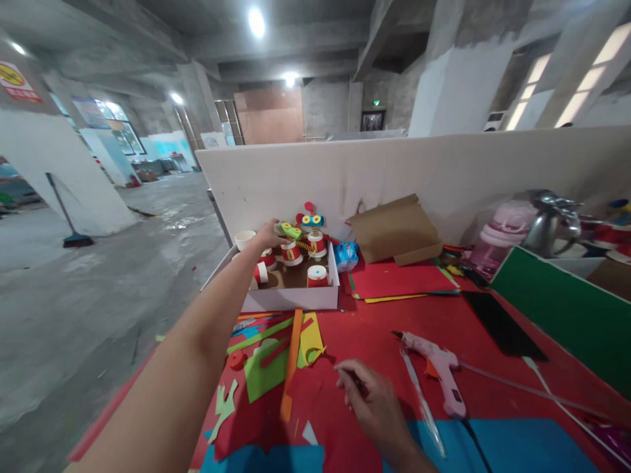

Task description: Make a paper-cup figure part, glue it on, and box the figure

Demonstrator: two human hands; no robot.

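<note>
My left hand (270, 235) reaches over the white box (296, 301) and is closed on a paper-cup figure with a green head (290, 230) and a red-and-white cup body (292, 253). Its fingertips are partly hidden. Beside it in the box stands another cup figure with a blue head (313, 221), round yellow eyes and a coiled paper neck. More cups lie around them, among them a red-and-white cup (317, 276) turned upside down at the front right. Low over the red table covering, my right hand (371, 397) has its fingers curled in, with no object visible in them.
Paper scraps and an orange strip (292, 368) lie before the box. Right of my right hand are a clear-handled pen-like tool (421, 401), a pink glue gun (438, 368) and a black phone (503, 325). Red card sheets (394, 281) and brown cardboard (394, 230) lie behind.
</note>
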